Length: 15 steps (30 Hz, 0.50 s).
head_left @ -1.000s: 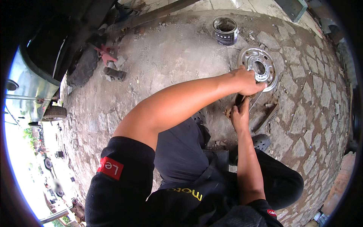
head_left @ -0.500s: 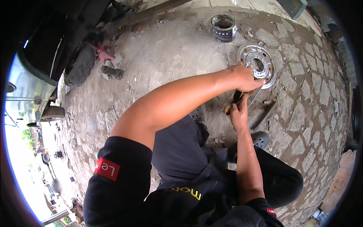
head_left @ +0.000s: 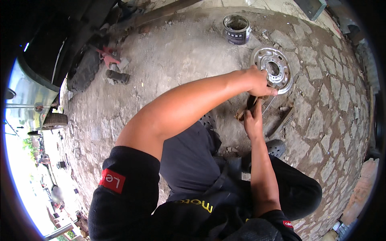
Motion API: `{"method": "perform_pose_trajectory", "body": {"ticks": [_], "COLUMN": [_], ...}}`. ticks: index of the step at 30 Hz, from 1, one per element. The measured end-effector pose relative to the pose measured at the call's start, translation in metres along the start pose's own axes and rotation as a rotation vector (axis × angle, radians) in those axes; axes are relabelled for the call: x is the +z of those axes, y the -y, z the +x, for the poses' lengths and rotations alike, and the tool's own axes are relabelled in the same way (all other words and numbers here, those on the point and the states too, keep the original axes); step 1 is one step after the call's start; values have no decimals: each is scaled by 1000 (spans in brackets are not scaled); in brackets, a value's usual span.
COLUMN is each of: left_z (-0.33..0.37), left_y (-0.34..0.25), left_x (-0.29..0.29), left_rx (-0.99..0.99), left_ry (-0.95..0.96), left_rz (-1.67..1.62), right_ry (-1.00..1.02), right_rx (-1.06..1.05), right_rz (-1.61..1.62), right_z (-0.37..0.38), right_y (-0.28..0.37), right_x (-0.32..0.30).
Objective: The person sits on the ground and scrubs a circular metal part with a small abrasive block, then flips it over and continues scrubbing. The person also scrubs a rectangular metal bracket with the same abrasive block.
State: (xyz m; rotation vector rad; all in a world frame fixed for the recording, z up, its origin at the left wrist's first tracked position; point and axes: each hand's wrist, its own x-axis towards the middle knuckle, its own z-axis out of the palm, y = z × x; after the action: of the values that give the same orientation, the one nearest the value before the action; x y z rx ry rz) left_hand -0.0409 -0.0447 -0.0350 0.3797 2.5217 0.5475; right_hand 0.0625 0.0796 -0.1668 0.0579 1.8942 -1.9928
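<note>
My right hand (head_left: 253, 124) is closed round the lower part of a curved dark piece with brown edges (head_left: 241, 113), shaped like a brake shoe. Over its upper end, my left hand (head_left: 258, 81) is closed with fingers curled down and the thumb stretched to the right; its palm side is hidden. A thin rod (head_left: 268, 106) slants beside the right hand. Just beyond the left hand lies a silver round metal disc (head_left: 286, 76) with a centre hole and smaller holes round it, partly covered by that hand.
A dark open paint can (head_left: 237, 36) stands beyond the disc. A wire brush (head_left: 286, 119) lies right of my hands, near my shoe (head_left: 276, 148). Rough stone paving (head_left: 317, 116) spreads right. Far left are a red tool (head_left: 108, 56), a dark cylinder (head_left: 118, 76) and a vehicle (head_left: 34, 96).
My left hand has come slightly down toward me, its thumb lower against the disc's edge. The right hand keeps its grip on the curved piece, almost in place.
</note>
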Motion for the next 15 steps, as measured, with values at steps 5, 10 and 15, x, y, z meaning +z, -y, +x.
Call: {"method": "perform_pose_trajectory", "body": {"ticks": [5, 10, 15], "left_z": [4, 10, 5], "left_y": [3, 0, 1], "left_x": [-2, 5, 3], "left_rx": [14, 15, -1], "left_ry": [-24, -58, -37], "left_rz": [-7, 28, 46], "right_ry": [29, -18, -24], "right_rx": [-126, 17, 21], "right_rz": [-15, -102, -25], "right_z": [12, -4, 2], "right_y": [-38, 10, 5], "right_x": [-12, -1, -6]}}
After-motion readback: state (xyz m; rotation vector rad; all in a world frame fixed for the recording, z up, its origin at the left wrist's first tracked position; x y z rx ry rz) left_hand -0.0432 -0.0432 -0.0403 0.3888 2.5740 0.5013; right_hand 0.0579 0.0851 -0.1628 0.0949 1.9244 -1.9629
